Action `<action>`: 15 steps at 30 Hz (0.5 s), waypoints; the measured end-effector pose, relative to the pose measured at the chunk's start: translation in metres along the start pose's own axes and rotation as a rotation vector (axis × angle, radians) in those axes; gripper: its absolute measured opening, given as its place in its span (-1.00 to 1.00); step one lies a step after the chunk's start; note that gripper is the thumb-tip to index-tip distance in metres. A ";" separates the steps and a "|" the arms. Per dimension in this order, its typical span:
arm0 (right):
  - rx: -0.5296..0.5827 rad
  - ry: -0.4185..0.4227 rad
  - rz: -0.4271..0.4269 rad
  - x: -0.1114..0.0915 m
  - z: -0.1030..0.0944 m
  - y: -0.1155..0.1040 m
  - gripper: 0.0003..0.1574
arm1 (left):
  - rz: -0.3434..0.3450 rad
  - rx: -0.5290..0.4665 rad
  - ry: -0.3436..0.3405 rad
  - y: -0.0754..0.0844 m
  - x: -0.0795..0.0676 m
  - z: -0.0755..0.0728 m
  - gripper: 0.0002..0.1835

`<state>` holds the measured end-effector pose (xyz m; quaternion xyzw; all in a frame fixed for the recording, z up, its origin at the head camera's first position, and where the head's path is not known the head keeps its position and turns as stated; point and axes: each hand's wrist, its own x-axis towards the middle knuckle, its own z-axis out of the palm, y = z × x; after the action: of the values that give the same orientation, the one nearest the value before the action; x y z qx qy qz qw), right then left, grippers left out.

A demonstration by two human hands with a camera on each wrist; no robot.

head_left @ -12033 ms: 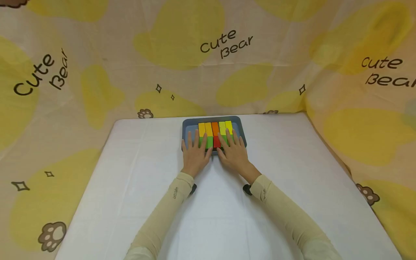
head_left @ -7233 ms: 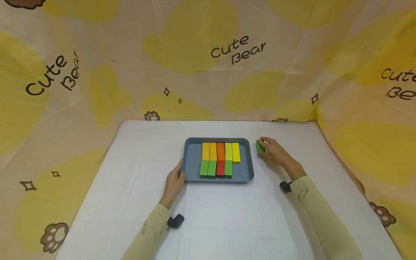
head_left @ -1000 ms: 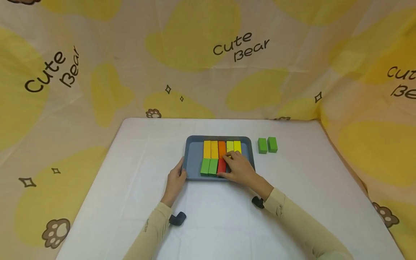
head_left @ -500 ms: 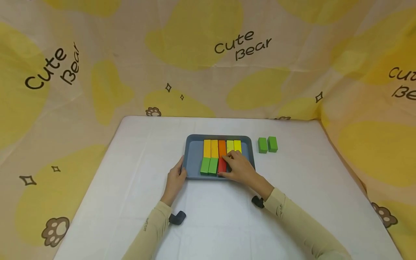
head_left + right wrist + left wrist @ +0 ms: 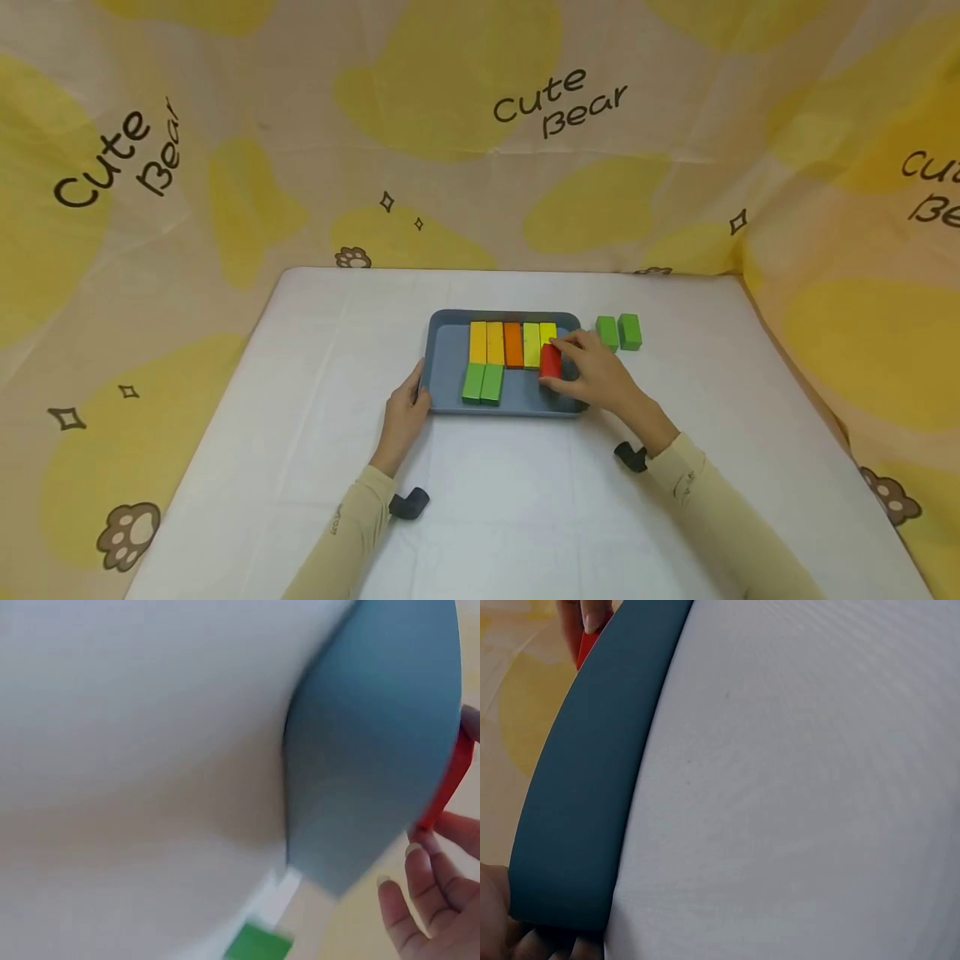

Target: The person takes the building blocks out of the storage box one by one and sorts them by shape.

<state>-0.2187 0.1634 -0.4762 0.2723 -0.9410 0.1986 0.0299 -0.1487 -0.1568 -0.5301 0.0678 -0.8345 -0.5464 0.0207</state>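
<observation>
My right hand point(image 5: 600, 375) pinches a red block point(image 5: 551, 362) between thumb and fingers, over the right part of a blue-grey tray point(image 5: 442, 350). The right wrist view shows the red block point(image 5: 452, 780) held above the tray wall point(image 5: 367, 750). At the tray's left side, my left hand point(image 5: 402, 421) grips the rim; in the left wrist view its fingers reach under the tray corner point(image 5: 562, 900). Two green blocks point(image 5: 482, 383) lie side by side in the tray's front row. Behind them is a row of yellow blocks point(image 5: 486, 342), an orange block point(image 5: 513, 344) and yellow-green blocks point(image 5: 532, 343).
Two green blocks point(image 5: 618, 332) stand on the white tablecloth point(image 5: 480, 517), to the right of the tray. A patterned curtain point(image 5: 420, 108) surrounds the table at the back and sides. Each wrist wears a black camera point(image 5: 409, 503).
Over the last half second my right hand has lifted the red block from beside the green ones and moved it right. Two green blocks left the tray earlier. My left hand stays put.
</observation>
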 end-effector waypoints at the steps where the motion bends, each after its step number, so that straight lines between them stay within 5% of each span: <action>1: -0.001 0.002 0.009 -0.001 -0.005 0.006 -0.10 | -0.002 0.002 0.001 0.000 0.000 0.000 -0.39; 15: 0.011 0.077 0.051 -0.023 -0.052 0.110 -0.16 | 0.004 0.013 0.009 0.000 -0.001 0.000 -0.39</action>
<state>-0.2599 0.2805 -0.4713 0.2406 -0.9447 0.2148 0.0593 -0.1481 -0.1564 -0.5297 0.0687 -0.8380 -0.5407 0.0251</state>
